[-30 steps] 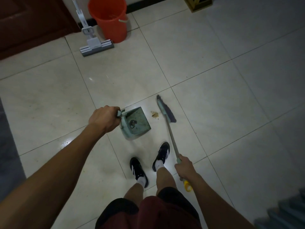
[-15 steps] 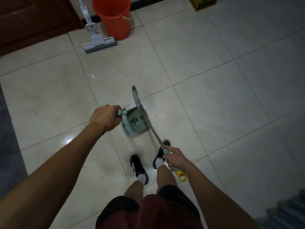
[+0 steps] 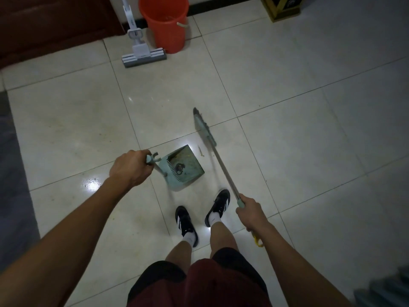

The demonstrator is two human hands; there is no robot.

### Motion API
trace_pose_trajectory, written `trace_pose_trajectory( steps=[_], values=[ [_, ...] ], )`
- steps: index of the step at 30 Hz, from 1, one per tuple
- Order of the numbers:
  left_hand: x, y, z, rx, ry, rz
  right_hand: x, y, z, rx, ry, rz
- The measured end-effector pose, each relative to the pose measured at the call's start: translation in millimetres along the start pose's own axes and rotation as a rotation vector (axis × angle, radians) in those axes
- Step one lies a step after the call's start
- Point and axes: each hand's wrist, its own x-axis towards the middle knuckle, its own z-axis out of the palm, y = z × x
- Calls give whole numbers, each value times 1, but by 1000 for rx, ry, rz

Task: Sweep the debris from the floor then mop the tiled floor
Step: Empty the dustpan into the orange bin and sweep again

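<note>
The dustpan [image 3: 185,168] handle is gripped by the left hand [image 3: 130,169], with the pan resting on the tiles [image 3: 287,89] just beyond the shoes [image 3: 218,207]. The broom [image 3: 204,129] handle is clasped by the right hand [image 3: 251,214], its head set right of the pan, a little debris [image 3: 201,151] between them. A mop [image 3: 143,54] and red bucket [image 3: 168,25] are seen at the far wall.

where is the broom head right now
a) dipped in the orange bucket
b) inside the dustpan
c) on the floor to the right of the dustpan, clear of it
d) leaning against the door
c: the broom head sits on the tiles up and right of the dustpan, with bare floor and a few crumbs between them; the right hand grips its handle.
</note>
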Motion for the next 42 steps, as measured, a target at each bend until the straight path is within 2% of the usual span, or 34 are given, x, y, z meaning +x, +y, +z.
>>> trace_pose_trajectory(
  steps=[4,9,13,17,24,30,37,42],
  values=[
    [-1,2,7,0,-2,1,10,-7,12,-71,-25,11],
    [4,2,8,-16,-22,-4,10,-6,30,121,-177,93],
    [3,0,6,-8,-20,-13,-8,-5,36,281,-204,149],
    [0,-4,2,-29,-16,-23,-18,-4,35,313,-197,126],
    [-16,-24,-2,-16,-18,-62,-10,-8,22,107,-65,18],
    [-28,-32,5,-20,-10,-91,12,-36,23,-175,-16,-48],
    [-33,-26,9,-37,-19,-96,13,-38,50,-170,-213,23],
    [-36,-31,5,-42,-21,-92,-14,-49,45,78,-313,124]
  ],
)
